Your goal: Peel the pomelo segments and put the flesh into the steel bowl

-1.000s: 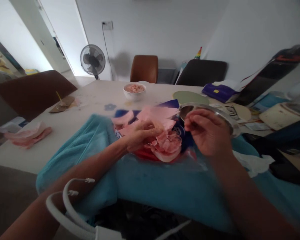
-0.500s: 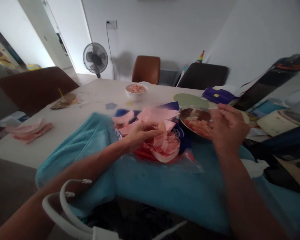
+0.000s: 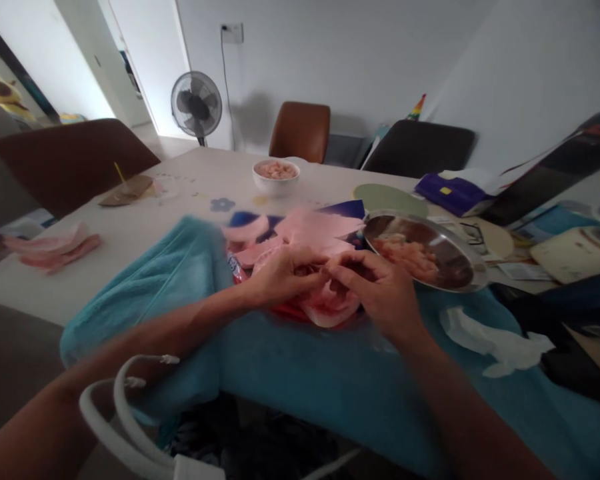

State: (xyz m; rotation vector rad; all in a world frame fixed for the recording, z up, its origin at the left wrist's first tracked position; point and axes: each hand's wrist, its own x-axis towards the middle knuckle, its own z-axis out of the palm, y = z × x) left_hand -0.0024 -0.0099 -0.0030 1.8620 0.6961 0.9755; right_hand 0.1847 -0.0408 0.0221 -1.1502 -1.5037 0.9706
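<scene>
My left hand point(image 3: 285, 275) and my right hand point(image 3: 377, 287) meet fingertip to fingertip, both pinched on a small pomelo segment point(image 3: 324, 268) mostly hidden by the fingers. Under and behind them lie thick pink pomelo peels point(image 3: 313, 230), some cupped, with thin skins among them. These rest on a red and blue plastic bag point(image 3: 336, 208). Just right of my right hand, a steel bowl point(image 3: 463, 257) holds peeled pomelo flesh point(image 3: 405, 257). Farther back stands a white bowl point(image 3: 276, 187) heaped with similar pink flesh.
A teal towel point(image 3: 300, 373) covers the near table edge. More pink peel point(image 3: 55, 247) lies at left. A crumpled tissue point(image 3: 497, 340) sits right of my forearm. A purple packet point(image 3: 453, 193) and a green mat point(image 3: 390, 198) lie behind the steel bowl. White cables point(image 3: 125, 407) hang in front.
My right hand has moved left from over the steel bowl to meet my left hand, uncovering the bowl and the tissue. My left hand stays over the peels.
</scene>
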